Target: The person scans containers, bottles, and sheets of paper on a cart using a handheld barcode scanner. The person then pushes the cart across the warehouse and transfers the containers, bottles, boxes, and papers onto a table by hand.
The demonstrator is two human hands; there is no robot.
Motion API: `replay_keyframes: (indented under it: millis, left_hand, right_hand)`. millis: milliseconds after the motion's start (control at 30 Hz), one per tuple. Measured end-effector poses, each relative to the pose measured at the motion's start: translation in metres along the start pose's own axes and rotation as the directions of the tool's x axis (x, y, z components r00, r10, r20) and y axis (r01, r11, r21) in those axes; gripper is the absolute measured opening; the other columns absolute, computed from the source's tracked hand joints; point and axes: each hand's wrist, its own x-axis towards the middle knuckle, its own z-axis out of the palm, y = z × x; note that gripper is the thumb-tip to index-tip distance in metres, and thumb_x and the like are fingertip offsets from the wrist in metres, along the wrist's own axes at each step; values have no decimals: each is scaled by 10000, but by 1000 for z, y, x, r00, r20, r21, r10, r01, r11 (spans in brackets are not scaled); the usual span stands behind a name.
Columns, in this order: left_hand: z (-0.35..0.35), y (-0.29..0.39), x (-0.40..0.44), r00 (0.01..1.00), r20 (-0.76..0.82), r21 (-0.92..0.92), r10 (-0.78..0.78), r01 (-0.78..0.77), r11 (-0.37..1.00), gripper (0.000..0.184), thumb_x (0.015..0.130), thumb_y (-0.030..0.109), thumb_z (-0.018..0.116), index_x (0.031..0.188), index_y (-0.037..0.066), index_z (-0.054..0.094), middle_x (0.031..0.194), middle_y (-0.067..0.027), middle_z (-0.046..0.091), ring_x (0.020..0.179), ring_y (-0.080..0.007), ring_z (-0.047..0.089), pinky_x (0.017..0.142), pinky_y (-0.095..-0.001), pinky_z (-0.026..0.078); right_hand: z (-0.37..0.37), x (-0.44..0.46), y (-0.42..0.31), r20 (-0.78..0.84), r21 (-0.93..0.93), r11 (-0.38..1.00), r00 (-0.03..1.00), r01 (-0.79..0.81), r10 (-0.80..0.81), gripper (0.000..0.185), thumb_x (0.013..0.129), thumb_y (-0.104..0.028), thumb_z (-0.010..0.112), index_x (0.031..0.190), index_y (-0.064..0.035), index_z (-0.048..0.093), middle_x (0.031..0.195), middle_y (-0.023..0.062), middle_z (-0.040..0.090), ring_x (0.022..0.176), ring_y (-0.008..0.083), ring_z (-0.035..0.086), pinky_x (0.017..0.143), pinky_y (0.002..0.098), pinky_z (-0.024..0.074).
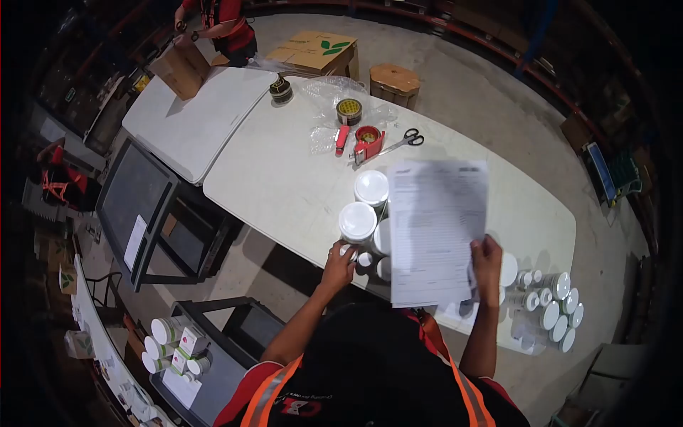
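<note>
Printed sheets (435,228) are pinched by the right hand (486,260). By the left hand (340,266), a container (347,250) (small, white-lidded) is clasped.

From my remote view: warehouse-type room, grey concrete floor (462,92), scuffed. White-topped bench (277,171) across the middle, second white table (192,139) right beside its far left end. Dark grey cart (135,178) left of the bench, another grey cart (238,352) nearer me. Long pale counter (94,324) runs along the left edge. I see shelving with orange-red beams (462,28) at the back, blue upright (542,35) there too. Light patchy: bench bright, outer areas dark, details unreadable.
</note>
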Motion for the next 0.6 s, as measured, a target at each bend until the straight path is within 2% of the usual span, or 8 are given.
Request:
replay_keyframes:
  millis: [67, 100, 133, 233, 300, 367, 433, 600]
  left_hand:
    - [6, 0, 4, 995, -95, -49, -45, 40, 998, 425, 753, 58, 728, 1172, 77, 655, 1238, -218, 543, 1142, -415, 573, 959, -440, 499]
    - [-6, 11, 4, 972, -79, -208, -223, 203, 957, 411, 738, 44, 758, 1140, 72, 676, 1185, -197, 558, 1073, -400, 599, 895, -427, 519]
    - [-18, 17, 0, 952, -167, -187, -255, 223, 957, 422, 724, 31, 776, 1133, 72, 679, 1159, -183, 566, 1051, -389, 604, 887, -425, 518]
    - [-75, 50, 2, 871, -371, -126, -323, 297, 946, 459, 694, 9, 821, 1125, 77, 680, 1108, -153, 582, 1018, -352, 615, 867, -427, 521]
    - [-116, 76, 8, 861, -468, -27, -202, 214, 976, 471, 727, 23, 812, 1168, 42, 647, 1101, -153, 609, 1015, -331, 621, 855, -403, 526]
    - [-148, 114, 27, 851, -488, -13, -194, 216, 976, 491, 744, 24, 814, 1188, 22, 605, 1132, -142, 622, 1017, -303, 635, 865, -375, 528]
    - [-156, 136, 47, 881, -443, -117, -164, 125, 985, 493, 753, 43, 815, 1184, 12, 577, 1148, -165, 623, 1023, -317, 643, 876, -379, 531]
    - [-108, 154, 100, 946, -325, -301, 18, -122, 946, 484, 772, 51, 804, 1177, 22, 539, 1170, -179, 621, 1032, -329, 652, 867, -373, 546]
  right_hand:
    - [22, 13, -1, 77, 43, 999, 997, -19, 15, 133, 951, -47, 564, 992, 72, 611, 787, 69, 617, 709, 128, 524, 667, 300, 448]
    - [35, 23, 14, 109, 65, 998, 994, -24, 16, 150, 947, -37, 558, 1017, 82, 617, 814, 96, 654, 729, 146, 565, 699, 308, 471]
    - [45, 29, 19, 138, 108, 993, 990, -39, 24, 174, 948, -33, 550, 1044, 94, 622, 882, 131, 696, 784, 176, 625, 754, 323, 495]
    - [62, 54, 1, 209, -194, 981, 977, 4, 38, 173, 917, -42, 574, 1042, 58, 640, 838, 208, 694, 760, 307, 661, 734, 383, 506]
    - [69, 81, 11, 332, -290, 948, 943, 133, -31, 173, 899, -58, 597, 1039, 36, 637, 843, 226, 690, 791, 376, 661, 732, 425, 510]
    - [75, 104, 9, 463, -368, 889, 883, 274, -81, 180, 885, -73, 614, 1040, 16, 633, 868, 231, 691, 832, 419, 659, 737, 462, 511]
    - [76, 127, -6, 581, -419, 804, 805, 421, -119, 190, 873, -85, 626, 1044, -2, 627, 912, 223, 698, 885, 438, 653, 750, 494, 508]
    - [90, 152, -15, 676, -396, 759, 723, 517, -140, 252, 848, -51, 630, 1097, -13, 623, 989, 251, 681, 986, 426, 641, 842, 488, 498]
